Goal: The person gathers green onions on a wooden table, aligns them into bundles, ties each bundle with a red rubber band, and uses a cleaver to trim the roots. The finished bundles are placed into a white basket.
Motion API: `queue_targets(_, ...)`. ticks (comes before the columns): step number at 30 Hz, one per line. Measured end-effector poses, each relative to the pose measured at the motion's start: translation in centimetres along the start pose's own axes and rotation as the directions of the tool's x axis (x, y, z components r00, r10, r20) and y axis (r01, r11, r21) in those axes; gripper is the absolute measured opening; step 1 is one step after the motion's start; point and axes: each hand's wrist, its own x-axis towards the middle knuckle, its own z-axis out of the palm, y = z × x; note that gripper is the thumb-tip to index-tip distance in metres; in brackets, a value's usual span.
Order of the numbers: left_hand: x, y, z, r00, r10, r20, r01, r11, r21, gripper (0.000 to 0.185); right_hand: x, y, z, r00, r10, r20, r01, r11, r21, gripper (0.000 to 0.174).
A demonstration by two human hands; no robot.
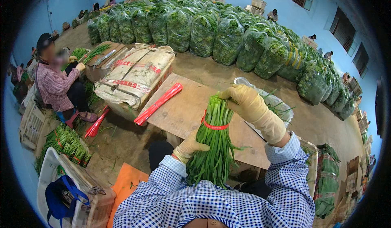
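A bundle of leafy green stalks (pixel 213 142), seemingly garlic chives, stands upright before my chest, pale cut ends up and leaves hanging down. A red printed tie band (pixel 215 126) circles it below the cut ends. My left hand (pixel 192 147), in a cream rubber glove, grips the leaves below the band, thumb across the front. At the cut ends is my gloved right hand (pixel 243 101), its curled fingers touching the upper right edge; what lies inside them is hidden. Beneath the bundle is a plywood board (pixel 177 118), with a sheaf of red tie strips (pixel 158 103) at its left.
A strapped, sack-covered box (pixel 134 72) adjoins the board. Another person (pixel 58 81) sits left. Bagged greens (pixel 204 32) line the back. A white crate (pixel 49 179) with a blue bag (pixel 65 197) stands lower left, near tied bundles (pixel 68 144). A plastic bag (pixel 275 104) lies beyond my right arm.
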Motion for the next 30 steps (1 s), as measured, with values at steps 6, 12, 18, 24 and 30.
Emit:
queue_targets(6, -0.6, -0.7, -1.1, 0.999, 0.041, 0.012, -0.041, 0.999, -0.021, 0.092, 0.9, 2.5, -3.8, 0.993, 0.112, -0.020, -0.106, 0.976, 0.190, 0.018)
queue_targets(12, -1.3, -1.7, -3.4, 0.991, 0.035, -0.128, -0.061, 0.976, -0.210, 0.076, -3.5, 10.2, -1.5, 0.658, 0.729, -0.190, -0.753, 0.630, -0.190, 0.032)
queue_targets(18, 0.2, -1.8, -4.1, 0.964, 0.187, -0.192, -0.252, 0.873, -0.417, 0.055, -1.0, 2.3, 9.9, 0.823, 0.516, 0.238, -0.508, 0.482, 0.714, 0.068)
queue_targets(24, 0.9, 1.7, -5.9, 0.876, 0.276, -0.396, -0.453, 0.755, -0.474, 0.045, 0.5, -3.1, 12.3, 0.823, 0.375, 0.427, -0.563, 0.437, 0.701, 0.106)
queue_targets(30, -0.8, 2.6, -6.6, 0.851, 0.278, -0.445, -0.496, 0.706, -0.506, 0.051, -1.2, -5.6, 16.1, 0.898, 0.378, 0.225, -0.431, 0.659, 0.617, 0.123)
